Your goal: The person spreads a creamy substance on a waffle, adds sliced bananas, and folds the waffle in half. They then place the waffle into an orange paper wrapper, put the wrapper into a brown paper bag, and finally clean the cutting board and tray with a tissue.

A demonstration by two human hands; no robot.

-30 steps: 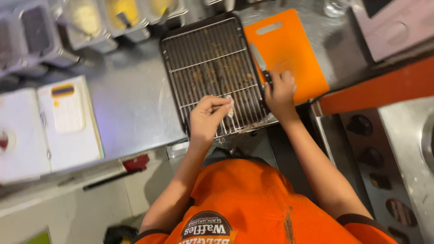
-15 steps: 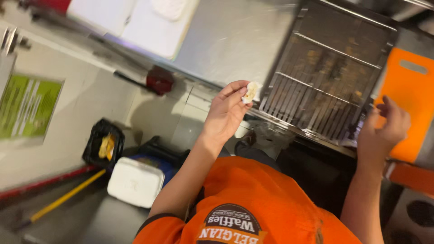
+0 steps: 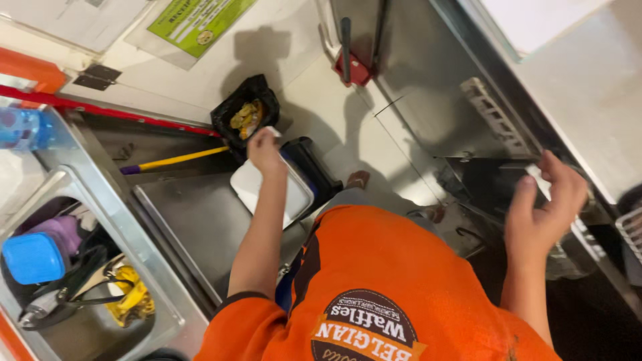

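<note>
My left hand (image 3: 264, 150) reaches down to a small bin lined with a black bag (image 3: 246, 110) that holds yellowish scraps. Its fingers are curled at the bin's near rim, and I see only the back of the hand, so what it holds is hidden. My right hand (image 3: 545, 200) hovers with fingers spread and nothing in it, beside the edge of the steel counter (image 3: 508, 127). My orange shirt (image 3: 394, 287) fills the lower middle of the view.
A white lidded box (image 3: 271, 194) and a dark container (image 3: 313, 167) stand on the floor by the bin. A yellow-handled stick (image 3: 177, 160) lies to its left. A steel sink (image 3: 144, 327) at lower left holds a blue-lidded tub (image 3: 30, 257). A wire rack's corner (image 3: 632, 230) shows at far right.
The view has swung from the counter and wire rack down to the floor. My left hand, which held a pale scrap, has gone down to the bin. My right hand left the rack.
</note>
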